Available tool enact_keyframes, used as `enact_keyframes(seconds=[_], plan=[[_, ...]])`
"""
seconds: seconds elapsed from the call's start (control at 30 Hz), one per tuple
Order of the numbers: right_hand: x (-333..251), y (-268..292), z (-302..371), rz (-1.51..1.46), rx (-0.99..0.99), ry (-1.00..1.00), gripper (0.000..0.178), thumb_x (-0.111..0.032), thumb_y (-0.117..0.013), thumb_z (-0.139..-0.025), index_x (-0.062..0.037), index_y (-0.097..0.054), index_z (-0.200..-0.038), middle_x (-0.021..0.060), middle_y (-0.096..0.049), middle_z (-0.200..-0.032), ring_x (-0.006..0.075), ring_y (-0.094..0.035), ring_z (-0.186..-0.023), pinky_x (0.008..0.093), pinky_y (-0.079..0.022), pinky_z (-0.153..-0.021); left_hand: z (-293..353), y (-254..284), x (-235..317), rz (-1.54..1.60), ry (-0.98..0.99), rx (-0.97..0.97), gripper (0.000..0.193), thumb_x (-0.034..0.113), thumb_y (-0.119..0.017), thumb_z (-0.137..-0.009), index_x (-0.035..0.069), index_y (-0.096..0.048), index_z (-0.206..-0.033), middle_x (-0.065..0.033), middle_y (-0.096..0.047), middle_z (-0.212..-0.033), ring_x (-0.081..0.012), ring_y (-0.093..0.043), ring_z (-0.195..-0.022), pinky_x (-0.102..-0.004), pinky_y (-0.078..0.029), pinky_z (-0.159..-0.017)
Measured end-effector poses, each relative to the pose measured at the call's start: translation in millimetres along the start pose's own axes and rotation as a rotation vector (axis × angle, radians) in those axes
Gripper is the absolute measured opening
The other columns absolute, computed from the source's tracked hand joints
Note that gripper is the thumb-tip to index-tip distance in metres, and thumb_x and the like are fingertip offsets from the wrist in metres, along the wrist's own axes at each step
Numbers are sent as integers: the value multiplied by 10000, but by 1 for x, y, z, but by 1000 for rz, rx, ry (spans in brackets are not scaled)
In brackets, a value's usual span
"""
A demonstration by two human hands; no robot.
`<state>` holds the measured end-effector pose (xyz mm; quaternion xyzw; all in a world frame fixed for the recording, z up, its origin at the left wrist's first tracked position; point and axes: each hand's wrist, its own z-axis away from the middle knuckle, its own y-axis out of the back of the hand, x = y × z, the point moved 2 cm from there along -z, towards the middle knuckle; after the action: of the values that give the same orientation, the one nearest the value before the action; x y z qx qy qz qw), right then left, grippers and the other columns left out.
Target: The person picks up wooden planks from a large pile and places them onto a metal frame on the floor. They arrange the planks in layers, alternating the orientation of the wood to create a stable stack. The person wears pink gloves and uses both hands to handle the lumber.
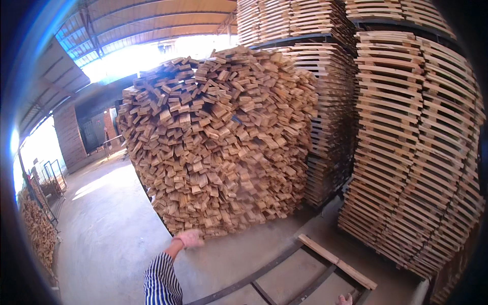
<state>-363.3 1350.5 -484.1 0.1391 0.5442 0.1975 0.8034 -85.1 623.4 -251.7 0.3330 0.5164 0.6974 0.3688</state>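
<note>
My left hand point(189, 238), in a pinkish glove below a black-and-white striped sleeve, is held out in front of the foot of a big heap of short wooden slats point(218, 142). Its fingers look stretched out, slightly blurred, and nothing shows in them. At the lower edge only the fingertips of my right hand point(345, 300) come into view, somewhat apart and with no object visible in them. They are near a dark metal frame point(264, 292) low over the floor. One long wooden board point(337, 261) lies across the frame's far right side.
Tall stacks of slatted wooden pieces point(389, 137) rise on the right, with another stack point(330, 107) behind the heap. Concrete floor point(107, 218) stretches along the left. More wood point(35, 234) lies at the far left, near a dark doorway point(93, 132) further back.
</note>
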Motion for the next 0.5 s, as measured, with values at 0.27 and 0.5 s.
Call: enact_keyframes(seconds=[0.27, 0.5], plan=[[-252, -71, -33, -283, -62, 442, 783, -218, -729, -896, -46, -398, -1585, 198, -573, -1492, 282, -555, -1380, 382, -426, -1142, -93, 275, 34, -65, 10, 447, 724, 496, -681, -916, 105, -509, -1501, -219, -575, -1433, -390, -556, -1327, -466, -486, -1095], [-623, -158, -8, 76, -207, 1241, 858, -250, -780, -892, -84, -336, -1607, 205, -507, -1537, 348, -556, -1386, 441, -472, -1134, -224, 442, 39, -201, -159, 904, 768, 455, -786, -849, 154, -491, -1491, -180, -500, -1497, -399, -430, -1431, -506, -399, -1166]])
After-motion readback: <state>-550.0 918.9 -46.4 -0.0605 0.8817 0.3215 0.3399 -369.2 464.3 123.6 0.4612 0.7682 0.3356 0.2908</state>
